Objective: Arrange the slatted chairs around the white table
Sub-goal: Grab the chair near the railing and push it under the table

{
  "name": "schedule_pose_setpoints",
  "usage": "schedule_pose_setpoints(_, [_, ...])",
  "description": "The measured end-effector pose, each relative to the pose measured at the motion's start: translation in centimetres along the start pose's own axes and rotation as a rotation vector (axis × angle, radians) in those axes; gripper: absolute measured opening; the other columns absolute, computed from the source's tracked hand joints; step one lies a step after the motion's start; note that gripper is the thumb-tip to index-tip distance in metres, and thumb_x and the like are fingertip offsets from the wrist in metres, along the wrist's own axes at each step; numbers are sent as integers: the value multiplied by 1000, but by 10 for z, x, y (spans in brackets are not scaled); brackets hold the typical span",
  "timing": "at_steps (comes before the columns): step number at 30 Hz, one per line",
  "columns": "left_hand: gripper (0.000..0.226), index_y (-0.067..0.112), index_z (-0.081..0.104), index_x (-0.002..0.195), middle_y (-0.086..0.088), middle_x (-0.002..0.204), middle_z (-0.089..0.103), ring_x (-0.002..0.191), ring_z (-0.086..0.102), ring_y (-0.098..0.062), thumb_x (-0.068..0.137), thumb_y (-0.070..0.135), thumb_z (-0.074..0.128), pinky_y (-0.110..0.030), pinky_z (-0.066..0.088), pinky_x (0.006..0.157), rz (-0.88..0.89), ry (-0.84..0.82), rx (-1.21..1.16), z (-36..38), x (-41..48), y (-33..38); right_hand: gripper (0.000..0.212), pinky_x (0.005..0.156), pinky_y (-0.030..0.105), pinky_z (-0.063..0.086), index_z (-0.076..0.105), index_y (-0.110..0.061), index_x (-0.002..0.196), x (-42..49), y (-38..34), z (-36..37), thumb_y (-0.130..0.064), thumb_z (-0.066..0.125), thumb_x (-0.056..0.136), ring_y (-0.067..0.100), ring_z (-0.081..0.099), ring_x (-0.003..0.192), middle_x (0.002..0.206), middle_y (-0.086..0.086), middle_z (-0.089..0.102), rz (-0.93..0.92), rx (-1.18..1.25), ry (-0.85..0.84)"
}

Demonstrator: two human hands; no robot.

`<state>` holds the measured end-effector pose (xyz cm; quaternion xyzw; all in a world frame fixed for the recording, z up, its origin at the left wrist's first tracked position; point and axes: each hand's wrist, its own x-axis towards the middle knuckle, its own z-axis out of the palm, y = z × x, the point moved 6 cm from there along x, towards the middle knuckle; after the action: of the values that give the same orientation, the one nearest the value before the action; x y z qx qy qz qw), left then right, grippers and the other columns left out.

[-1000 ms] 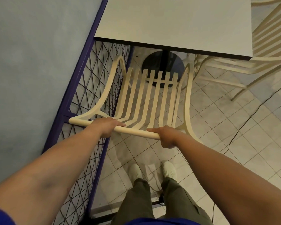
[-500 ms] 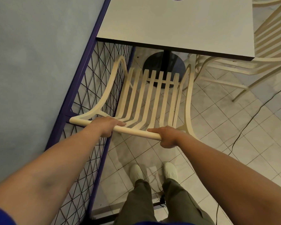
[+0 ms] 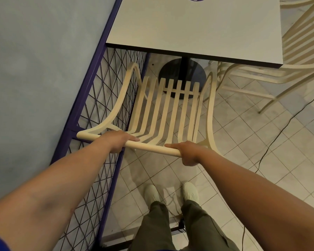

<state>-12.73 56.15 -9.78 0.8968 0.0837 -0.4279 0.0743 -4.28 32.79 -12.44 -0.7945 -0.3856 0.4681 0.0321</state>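
- Left hand [image 3: 119, 141] was wrapped over the chair [image 3: 168, 113] top rail, forefinger lying straight along it.
- Right hand [image 3: 188, 153] was clenched on the same rail near its right end.
- Chair stood on the tiled floor [image 3: 243, 142] — seat slats pointing at the white worktop [image 3: 198, 26], front edge near the black base [image 3: 182, 71].
- Purple mesh fence [image 3: 98, 98] ran just beside the chair's left arm.
- Second chair [image 3: 297, 51] stood at the worktop's right side.

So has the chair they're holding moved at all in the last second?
Hardly. The slatted chair keeps nearly the same gap to the white table edge and the round table base; the small shift looks like camera motion.
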Motion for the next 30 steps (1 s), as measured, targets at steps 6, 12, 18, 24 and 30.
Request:
schedule_pose_setpoints(6, [85, 57, 34, 147, 3, 120, 57, 97, 58, -19, 89, -1, 58, -35, 52, 78, 16, 24, 19, -10, 8, -1, 87, 86, 35, 49, 22, -47, 151, 3, 5, -7, -3, 59, 85, 21, 56, 100, 120, 4, 56, 7, 2, 30])
schedule_pose_setpoints(12, [82, 55, 35, 147, 2, 119, 56, 93, 54, -18, 91, -1, 56, -34, 44, 76, 10, 35, 41, -10, 9, 5, 86, 88, 37, 49, 23, -47, 151, -1, 9, -9, -3, 58, 86, 22, 56, 103, 122, 4, 57, -3, -12, 19])
schedule_pose_setpoints(18, [83, 56, 31, 148, 2, 127, 56, 106, 57, -21, 89, 4, 58, -34, 42, 75, -25, 48, 27, -5, 9, -1, 83, 86, 35, 47, 25, -45, 150, -3, 5, -9, -4, 59, 86, 21, 55, 99, 118, 4, 57, -16, -1, 18])
schedule_pose_setpoints(24, [70, 55, 33, 146, 6, 128, 59, 111, 58, -20, 87, 34, 64, -40, 49, 84, -26, 63, 44, -3, 6, -2, 79, 90, 37, 50, 24, -45, 152, 1, 5, -5, -19, 62, 87, 20, 56, 100, 123, 4, 58, 8, 44, 15])
schedule_pose_setpoints(30, [74, 60, 33, 144, 7, 130, 58, 112, 58, -20, 87, 26, 65, -41, 51, 85, -47, 73, 28, -1, 2, -4, 80, 87, 35, 49, 24, -44, 152, -3, 3, -6, -15, 61, 87, 19, 55, 98, 124, 3, 58, 13, 31, 9])
